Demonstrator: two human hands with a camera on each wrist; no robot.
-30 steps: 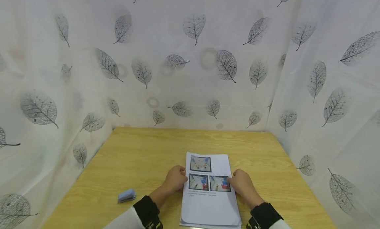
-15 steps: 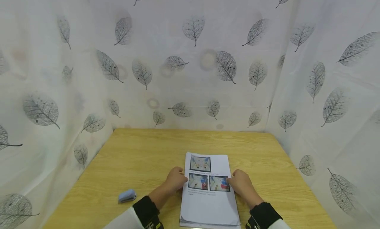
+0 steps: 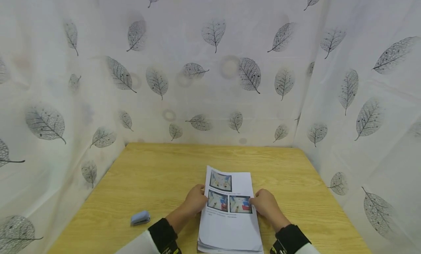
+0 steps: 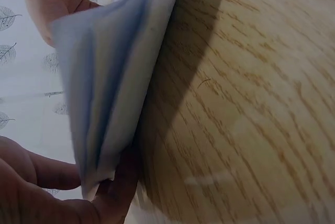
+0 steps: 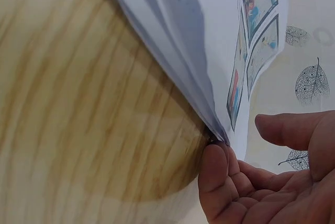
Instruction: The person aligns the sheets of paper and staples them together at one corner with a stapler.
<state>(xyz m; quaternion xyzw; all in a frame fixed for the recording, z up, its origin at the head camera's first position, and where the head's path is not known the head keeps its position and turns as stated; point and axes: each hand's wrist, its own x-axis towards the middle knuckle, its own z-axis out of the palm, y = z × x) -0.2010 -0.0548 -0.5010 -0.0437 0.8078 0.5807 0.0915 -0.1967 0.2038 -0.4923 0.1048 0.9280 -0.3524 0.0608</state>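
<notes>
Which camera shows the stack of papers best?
The head view: almost the whole top of the paper stack shows, with three printed pictures. The left wrist view shows mainly its splayed edges; the right wrist view, edges and part of the printed page, slanted.

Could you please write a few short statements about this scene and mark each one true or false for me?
1. The left hand holds the left edge of the papers. True.
2. The stapler lies to the right of the papers. False: it lies on the table to their left.
3. The top page shows three printed pictures. True.
4. The right hand holds the stapler. False: it holds the papers' right edge.
5. The curtain behind the table has a leaf pattern. True.
6. The papers are one single sheet. False: several sheets show at the edges.
</notes>
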